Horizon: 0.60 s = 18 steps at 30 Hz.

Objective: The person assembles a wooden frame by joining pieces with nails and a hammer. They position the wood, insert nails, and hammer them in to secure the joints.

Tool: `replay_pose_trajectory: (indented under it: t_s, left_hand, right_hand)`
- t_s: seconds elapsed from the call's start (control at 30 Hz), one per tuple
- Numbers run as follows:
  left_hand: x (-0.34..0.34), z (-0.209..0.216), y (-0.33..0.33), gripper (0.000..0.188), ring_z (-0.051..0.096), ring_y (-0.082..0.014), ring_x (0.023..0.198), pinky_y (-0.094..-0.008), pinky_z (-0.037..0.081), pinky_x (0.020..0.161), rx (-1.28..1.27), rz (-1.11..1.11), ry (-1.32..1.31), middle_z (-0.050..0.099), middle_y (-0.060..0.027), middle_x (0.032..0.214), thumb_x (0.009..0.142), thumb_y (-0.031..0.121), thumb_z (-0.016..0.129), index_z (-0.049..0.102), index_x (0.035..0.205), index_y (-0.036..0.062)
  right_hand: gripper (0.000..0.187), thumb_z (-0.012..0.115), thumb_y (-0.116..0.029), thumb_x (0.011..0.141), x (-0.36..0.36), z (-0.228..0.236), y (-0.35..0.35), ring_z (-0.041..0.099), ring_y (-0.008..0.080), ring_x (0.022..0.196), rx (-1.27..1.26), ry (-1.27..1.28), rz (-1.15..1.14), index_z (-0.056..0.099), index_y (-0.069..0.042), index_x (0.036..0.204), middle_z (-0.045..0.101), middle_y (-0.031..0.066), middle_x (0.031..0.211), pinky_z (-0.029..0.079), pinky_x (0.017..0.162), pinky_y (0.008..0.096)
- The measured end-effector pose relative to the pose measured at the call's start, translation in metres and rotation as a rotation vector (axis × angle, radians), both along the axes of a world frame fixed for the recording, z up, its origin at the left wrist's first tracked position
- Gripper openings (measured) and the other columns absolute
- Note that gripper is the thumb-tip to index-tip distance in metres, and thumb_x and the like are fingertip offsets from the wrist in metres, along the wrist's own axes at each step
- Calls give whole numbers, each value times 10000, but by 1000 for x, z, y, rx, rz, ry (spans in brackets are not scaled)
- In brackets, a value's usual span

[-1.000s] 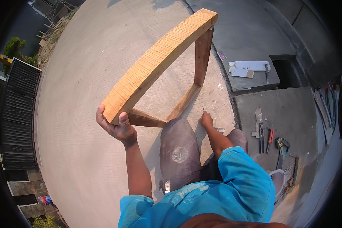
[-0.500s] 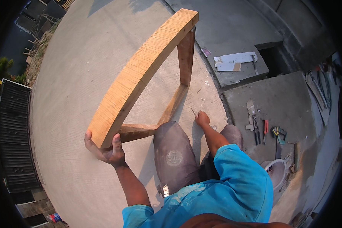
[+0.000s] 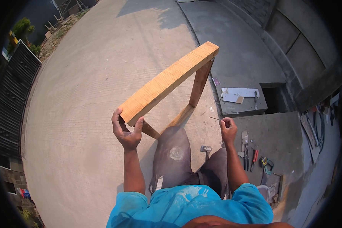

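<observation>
A wooden frame [image 3: 171,81] stands tilted on the ground in front of my knees, its thick top piece slanting up to the far right. My left hand [image 3: 128,133] is closed around the near left end of that piece, thumb on one side and fingers on the other. Off to the right, my right hand [image 3: 228,130] pinches a thin nail [image 3: 214,118], which points left, apart from the wood. Between my knees shows the head of a hammer [image 3: 206,148]; most of its handle is hidden.
On the concrete at right lie a trowel [image 3: 244,137], red-handled pliers [image 3: 254,155], a tape measure [image 3: 264,161] and a handsaw [image 3: 269,167]. Farther off are white strips [image 3: 241,92] beside an open pit [image 3: 273,99]. A dark gate [image 3: 17,95] stands at far left.
The frame's top end has come lower and the left hand sits farther right. My right hand has lifted away from my knee to the right with the nail. The hammer has come into view.
</observation>
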<state>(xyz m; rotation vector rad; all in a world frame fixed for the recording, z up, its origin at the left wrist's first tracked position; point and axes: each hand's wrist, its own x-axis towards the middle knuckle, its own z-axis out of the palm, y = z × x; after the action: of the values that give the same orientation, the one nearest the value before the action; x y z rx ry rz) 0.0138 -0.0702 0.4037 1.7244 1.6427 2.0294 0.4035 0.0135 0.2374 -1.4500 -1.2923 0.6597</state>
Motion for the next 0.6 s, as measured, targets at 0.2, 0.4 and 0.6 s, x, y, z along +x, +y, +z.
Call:
replay_pose_trajectory:
  t_s: [0.2,0.4,0.6]
  left_hand:
    - [0,-7,-8,833,600,-264,1174,-389,538,966,2,19,-37,554,-159,1301,843,142,849,392,1525,3]
    - [2,-13,-7,890,616,-267,1131,-396,543,912,82,57,37,596,-158,1228,847,305,855,386,1547,20]
    - [2,2,-6,938,659,-294,1127,-406,572,927,73,44,23,619,-193,1265,788,303,900,403,1529,13]
  right_hand:
    - [87,646,-7,978,-37,103,-8,704,143,825,225,253,189,661,21,1059,703,81,892,580,752,278]
    - [108,570,40,993,-113,244,-18,727,203,851,502,480,498,614,53,1091,671,135,960,656,726,346]
    - [134,525,-46,1055,-218,297,-12,720,225,886,642,553,877,590,26,1148,655,144,957,681,694,380]
